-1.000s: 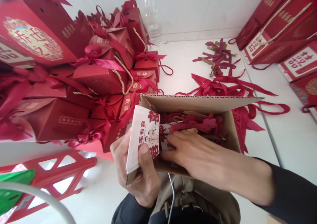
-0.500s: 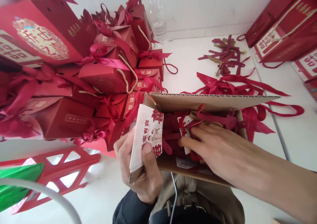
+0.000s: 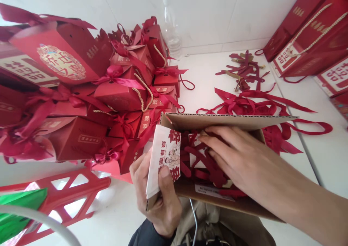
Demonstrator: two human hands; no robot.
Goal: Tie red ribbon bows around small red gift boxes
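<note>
My left hand (image 3: 160,193) is closed, thumb on top, around white paper packets (image 3: 163,159) with red lettering and a drawn couple. It pinches them against the left end flap of an open cardboard box (image 3: 212,121). My right hand (image 3: 231,153) reaches into this box, fingers stretched out and slightly bent over the contents. Its fingertips are at a white-and-red card (image 3: 196,159) lying among dark red straps (image 3: 199,155). The palm hides part of the box's contents. A printed white label (image 3: 214,191) shows along the near inner wall.
Red gift boxes with ribbons (image 3: 119,88) are stacked at left. Loose red ribbons (image 3: 244,103) and a pile of red straps (image 3: 243,70) lie behind the box. A clear bottle (image 3: 172,28) stands by the wall. Red gift bags (image 3: 312,39) stand at right; a red plastic stool (image 3: 67,199) is lower left.
My right hand has shifted its fingers across the box's contents, and the straps and card beneath have moved. My left hand keeps its hold. The view has tilted slightly upward.
</note>
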